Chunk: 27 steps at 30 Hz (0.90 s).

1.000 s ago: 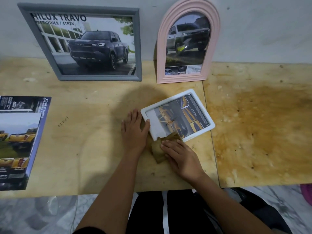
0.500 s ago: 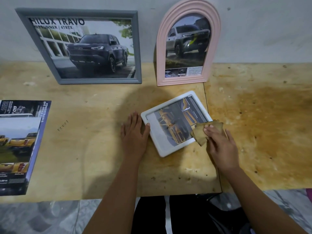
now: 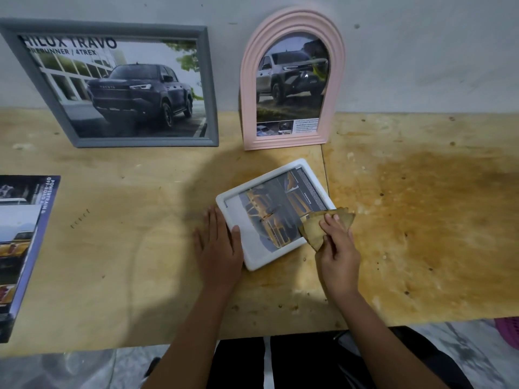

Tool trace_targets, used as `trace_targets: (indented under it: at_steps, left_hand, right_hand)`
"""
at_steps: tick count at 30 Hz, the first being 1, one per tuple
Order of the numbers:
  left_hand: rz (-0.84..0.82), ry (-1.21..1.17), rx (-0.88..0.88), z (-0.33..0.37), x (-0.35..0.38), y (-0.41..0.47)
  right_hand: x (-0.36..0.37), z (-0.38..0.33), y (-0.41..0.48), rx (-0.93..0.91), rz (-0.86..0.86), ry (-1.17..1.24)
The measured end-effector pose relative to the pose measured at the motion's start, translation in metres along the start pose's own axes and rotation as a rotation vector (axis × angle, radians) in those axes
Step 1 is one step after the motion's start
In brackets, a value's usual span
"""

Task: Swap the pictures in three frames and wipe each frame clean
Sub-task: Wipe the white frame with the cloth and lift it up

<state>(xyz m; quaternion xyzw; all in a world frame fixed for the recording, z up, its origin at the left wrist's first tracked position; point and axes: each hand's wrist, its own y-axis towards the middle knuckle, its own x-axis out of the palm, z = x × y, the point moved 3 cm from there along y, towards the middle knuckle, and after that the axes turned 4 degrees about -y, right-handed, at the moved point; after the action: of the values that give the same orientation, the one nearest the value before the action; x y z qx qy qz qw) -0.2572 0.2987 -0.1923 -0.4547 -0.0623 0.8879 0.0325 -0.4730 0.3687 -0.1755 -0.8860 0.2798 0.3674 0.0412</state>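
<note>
A small white frame (image 3: 254, 261) with a picture of a yellow truck lies flat and tilted on the wooden table. My left hand (image 3: 217, 248) rests flat against its left edge, thumb on the rim. My right hand (image 3: 338, 251) grips a folded brown cloth (image 3: 314, 228) that presses on the frame's lower right corner. A grey frame (image 3: 209, 88) with a dark truck picture leans on the wall at the back left. Beside it, a pink arched frame (image 3: 250, 80) with a truck picture also stands against the wall.
A car brochure (image 3: 25, 248) lies at the table's left edge. The wooden table (image 3: 421, 220) has a seam right of the white frame and a stained right half. The table's front edge runs near my body. Something pink (image 3: 509, 332) sits on the floor at the right.
My right hand carried the cloth from the frame's bottom edge up to its right side, then drew it down slightly to the lower right corner. My left hand stayed against the frame.
</note>
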Motion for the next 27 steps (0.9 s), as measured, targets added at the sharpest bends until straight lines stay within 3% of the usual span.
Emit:
trace_targets:
  at_steps: [2, 6, 11, 20, 27]
  left_hand:
    - [0.013, 0.04, 0.008, -0.001, 0.001, 0.001]
    - [0.023, 0.084, 0.014, 0.001, 0.003, 0.001]
    - [0.017, 0.072, 0.008, 0.003, 0.002, 0.002]
    - [0.021, 0.109, 0.005, 0.002, 0.004, 0.003]
    - [0.02, 0.107, 0.016, 0.002, 0.004, 0.004]
  right_hand:
    - [-0.006, 0.003, 0.004, 0.01, -0.02, 0.046]
    - [-0.023, 0.005, 0.02, 0.07, 0.099, 0.1]
    - [-0.011, -0.002, 0.034, 0.064, -0.024, -0.109]
    - [-0.009, -0.013, 0.05, 0.193, 0.126, -0.262]
    - [-0.002, -0.017, 0.072, 0.126, 0.068, -0.315]
